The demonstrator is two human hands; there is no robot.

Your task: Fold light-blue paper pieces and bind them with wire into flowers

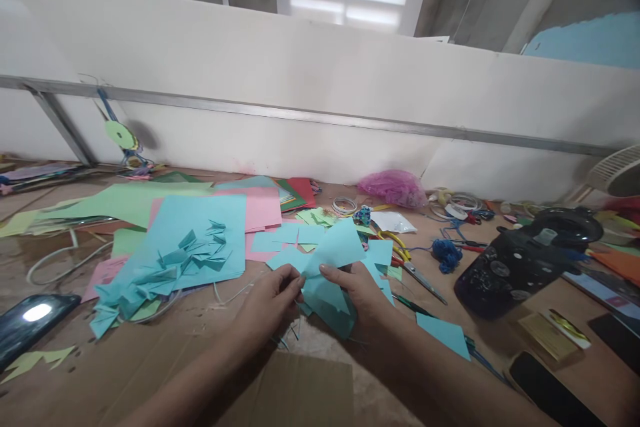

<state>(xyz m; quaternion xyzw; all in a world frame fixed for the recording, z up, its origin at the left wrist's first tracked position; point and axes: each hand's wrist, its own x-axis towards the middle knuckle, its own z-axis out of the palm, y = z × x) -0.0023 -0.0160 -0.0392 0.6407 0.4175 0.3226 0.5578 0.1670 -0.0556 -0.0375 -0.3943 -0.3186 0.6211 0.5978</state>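
Note:
Between my two hands is a light blue sheet of paper, folded so that one part stands up and another hangs below. My left hand pinches its left corner between thumb and fingers. My right hand grips the right side, thumb on top of the paper. Under and behind it lie several cut blue paper pieces. To the left, a heap of folded blue paper shapes rests on large blue sheets.
Scissors with yellow and red handles lie right of my hands, near blue yarn. A dark jug stands farther right. A phone is at the left, a pink plastic bag by the white wall.

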